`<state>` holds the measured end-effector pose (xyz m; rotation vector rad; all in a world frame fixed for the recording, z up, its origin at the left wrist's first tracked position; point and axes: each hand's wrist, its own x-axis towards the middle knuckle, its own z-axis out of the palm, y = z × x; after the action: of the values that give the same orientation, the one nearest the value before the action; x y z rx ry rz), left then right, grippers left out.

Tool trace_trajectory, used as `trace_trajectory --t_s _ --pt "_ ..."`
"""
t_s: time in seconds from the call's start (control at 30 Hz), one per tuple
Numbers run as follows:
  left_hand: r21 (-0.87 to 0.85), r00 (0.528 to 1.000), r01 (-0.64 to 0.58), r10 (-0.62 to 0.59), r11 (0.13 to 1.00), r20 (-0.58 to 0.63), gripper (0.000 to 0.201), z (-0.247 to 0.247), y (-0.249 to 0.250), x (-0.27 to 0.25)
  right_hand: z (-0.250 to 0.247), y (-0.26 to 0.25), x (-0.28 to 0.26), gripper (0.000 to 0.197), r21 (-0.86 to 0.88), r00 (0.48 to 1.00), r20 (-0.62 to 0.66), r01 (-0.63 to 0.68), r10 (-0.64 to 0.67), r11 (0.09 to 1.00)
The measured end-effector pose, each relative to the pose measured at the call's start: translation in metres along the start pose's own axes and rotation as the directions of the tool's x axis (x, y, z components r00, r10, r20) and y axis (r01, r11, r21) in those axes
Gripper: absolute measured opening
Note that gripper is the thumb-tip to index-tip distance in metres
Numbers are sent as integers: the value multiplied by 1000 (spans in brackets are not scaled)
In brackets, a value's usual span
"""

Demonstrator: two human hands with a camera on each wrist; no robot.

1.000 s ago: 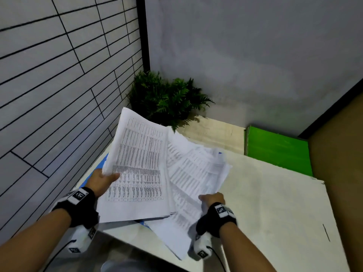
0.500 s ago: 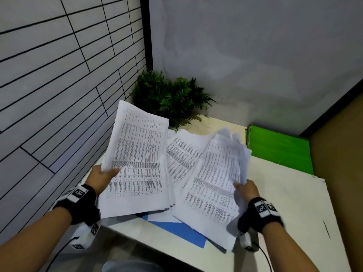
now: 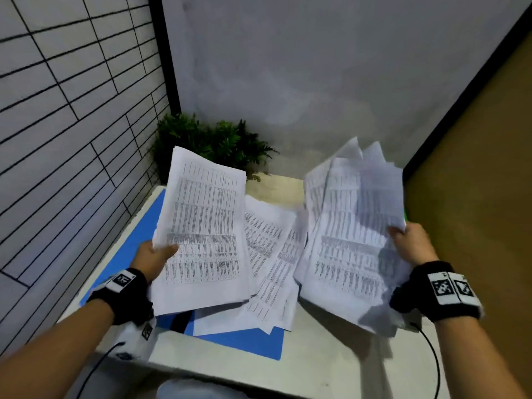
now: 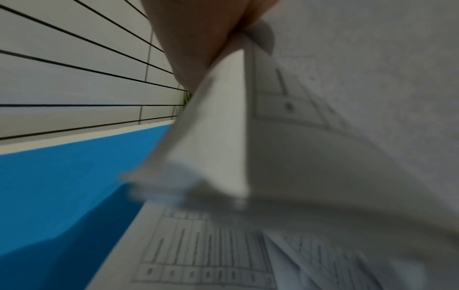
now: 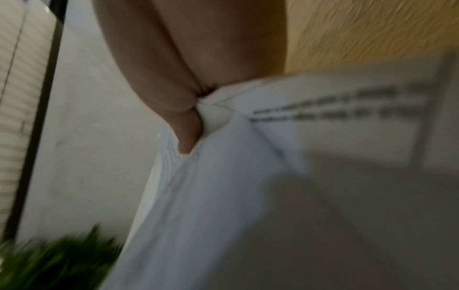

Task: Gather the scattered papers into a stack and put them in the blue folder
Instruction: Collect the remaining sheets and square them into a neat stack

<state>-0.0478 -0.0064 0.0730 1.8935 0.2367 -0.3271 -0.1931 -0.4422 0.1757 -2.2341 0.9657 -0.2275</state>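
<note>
Your left thumb (image 3: 168,249) lies across the printed face of the left bundle of papers (image 3: 203,226), with the other fingers hidden behind the sheets, so your left hand (image 3: 152,259) pinches that bundle at its left edge; the left wrist view shows the same pinch at the paper's edge (image 4: 223,117). Your right hand (image 3: 413,243) grips the right bundle of papers (image 3: 351,237) at its right edge, fingers curled over the sheets, which crumple at the pinch in the right wrist view (image 5: 216,109). Both forearms reach forward, wrists in black bands, each bundle tilted up off the table (image 3: 218,367).

Between them, loose papers (image 3: 270,254) lie fanned on the blue folder (image 3: 135,234), which rests open on the table's left side near the tiled wall.

Compared with half a second ago, your right hand has swung further right and higher, pulling its bundle clear of the middle sheets. Your left hand has stayed about where it was, and more of the folder shows.
</note>
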Motion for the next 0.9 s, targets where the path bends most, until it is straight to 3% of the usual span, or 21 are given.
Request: trace_trajectory --t_s 0.13,0.2,0.23,0.33,0.37,0.47,0.57,0.63,0.67,0.7,0.73,0.8,0.83,0.9 --pt "-29 998 -38 40 999 44 24 22 12 1 -61 -1 -8 10 241 989 -137 83 -50 967" --pt "-47 995 -46 50 998 83 25 37 19 2 -67 2 -11 17 365 994 -104 51 -14 930" --pt "-47 993 -49 53 998 103 27 45 22 3 -61 2 -12 21 429 998 -68 18 13 903" --pt "-71 969 -47 63 996 238 58 70 37 0 -20 2 -15 32 575 997 -8 -53 71 816" --pt "-50 962 -43 55 998 267 58 79 43 0 -3 2 -16 31 618 997 23 -77 79 782" --pt "-6 918 -126 119 992 378 18 100 54 2 32 -6 -26 29 712 977 185 -209 107 670" --pt "89 917 -134 89 987 389 45 111 66 3 42 -18 -27 19 750 966 257 -218 28 624" --pt "-61 874 -202 208 978 440 40 110 96 -17 42 -25 -22 71 800 978 206 -191 39 568" --pt "-194 829 -180 255 964 498 54 110 112 -26 40 -26 -19 91 797 991 128 -127 41 590" --pt "-296 826 -118 259 948 500 72 108 126 -32 38 -30 -17 87 772 998 56 -56 20 633" --pt "-392 793 -98 310 915 525 83 107 141 -40 36 -32 -15 64 746 1000 3 -3 2 666" --pt "-506 801 -122 386 854 458 83 107 136 -24 34 -36 -17 15 746 996 -59 87 -65 660" --pt "-491 829 -162 388 856 403 83 105 138 -27 36 -40 -21 23 750 989 -68 135 -128 647" --pt "-440 839 -259 426 860 339 84 108 136 -30 44 -41 -24 38 766 964 -28 191 -266 614"
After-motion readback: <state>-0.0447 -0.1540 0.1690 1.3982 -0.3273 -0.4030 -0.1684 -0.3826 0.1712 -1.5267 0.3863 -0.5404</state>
